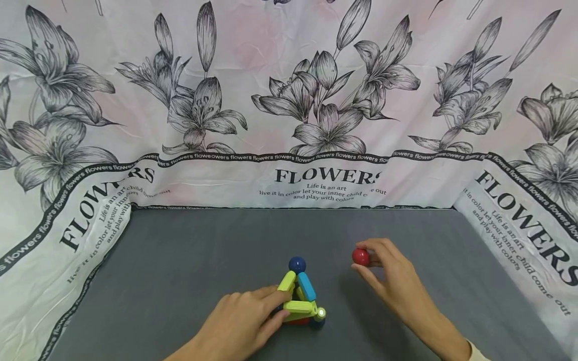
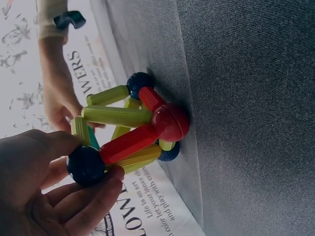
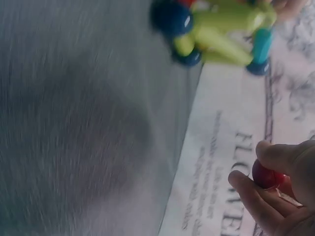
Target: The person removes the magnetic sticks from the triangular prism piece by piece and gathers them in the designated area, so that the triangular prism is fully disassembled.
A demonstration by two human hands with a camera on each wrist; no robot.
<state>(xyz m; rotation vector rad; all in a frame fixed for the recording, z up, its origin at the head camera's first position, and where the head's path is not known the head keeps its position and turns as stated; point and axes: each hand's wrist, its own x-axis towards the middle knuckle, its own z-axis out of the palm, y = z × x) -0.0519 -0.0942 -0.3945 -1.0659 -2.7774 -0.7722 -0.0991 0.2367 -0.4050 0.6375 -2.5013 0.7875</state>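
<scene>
A frame of magnetic rods and balls (image 1: 299, 307) stands on the grey cloth, with yellow-green rods, a light blue rod (image 1: 306, 286) and a dark blue ball (image 1: 297, 264) at its far corner. My left hand (image 1: 244, 318) grips its left corner, thumb and fingers around another dark blue ball (image 2: 86, 165). Red rods (image 2: 129, 143) and a larger red ball (image 2: 170, 122) show low on the frame in the left wrist view. To the right, apart from the frame, my right hand (image 1: 399, 281) pinches a loose red ball (image 1: 360, 256) between thumb and fingertips, above the cloth.
Dark grey cloth (image 1: 189, 250) covers the table. A white curtain with printed flowers and lettering (image 1: 325, 175) borders it at the back and on both sides. The right wrist view is blurred.
</scene>
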